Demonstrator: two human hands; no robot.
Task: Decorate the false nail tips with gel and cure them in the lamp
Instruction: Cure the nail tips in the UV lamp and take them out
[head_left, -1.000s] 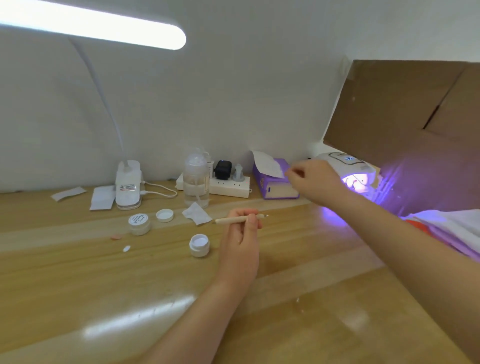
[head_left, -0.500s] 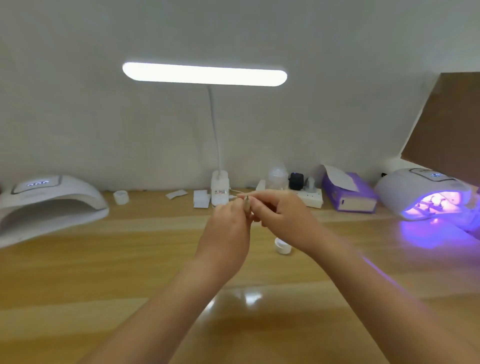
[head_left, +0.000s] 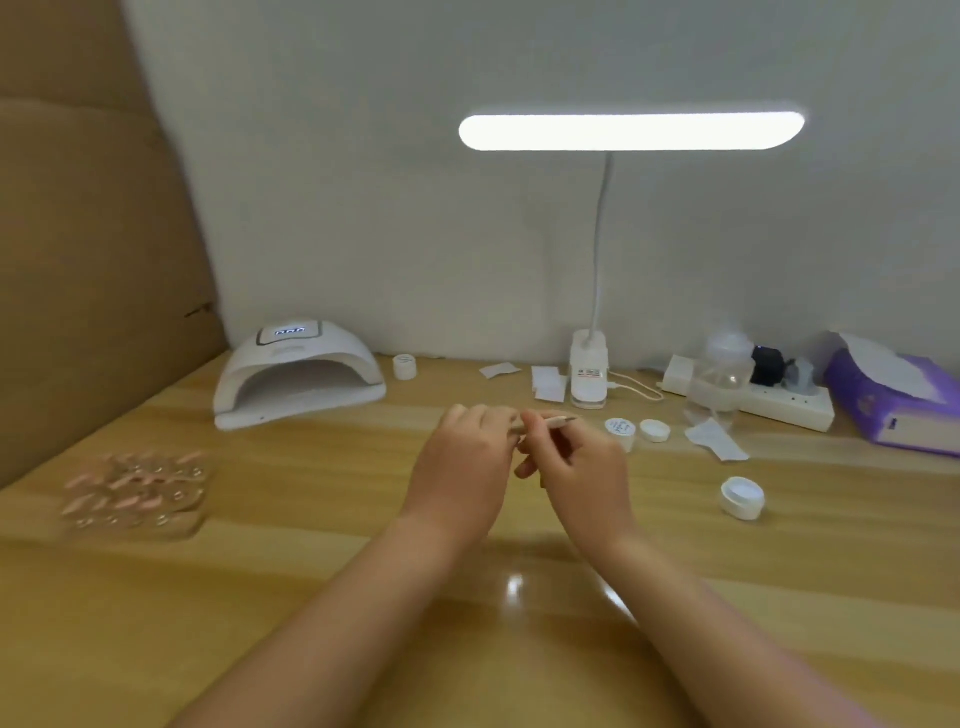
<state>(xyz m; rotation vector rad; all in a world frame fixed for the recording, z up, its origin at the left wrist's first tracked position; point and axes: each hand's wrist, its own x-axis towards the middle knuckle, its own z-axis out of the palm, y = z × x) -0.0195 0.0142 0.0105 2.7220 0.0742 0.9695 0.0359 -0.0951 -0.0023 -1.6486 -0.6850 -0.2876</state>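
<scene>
My right hand (head_left: 582, 467) pinches the thin stick (head_left: 550, 421), my left hand (head_left: 467, 462) curls against its tip; nail tips (head_left: 135, 491) lie far left, light, slippery, best lifted by their edges

Nail lamp (head_left: 298, 374) display digits: unreadable.

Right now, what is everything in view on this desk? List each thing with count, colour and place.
curing lamp: one, white, back left
nail tips: one blurred sheet, pink, left edge
gel pots: two open, white, right of the hands
loose lid: one, white, beside the far pot
small jar: one, white, right of curing lamp
desk lamp: one, white, lit, back centre
power strip: one, white, back right
clear bottle: one, by power strip
tissue pack: one, purple, far right
stick: one, wooden, between the hands
left hand, right hand: both pinch the stick
</scene>
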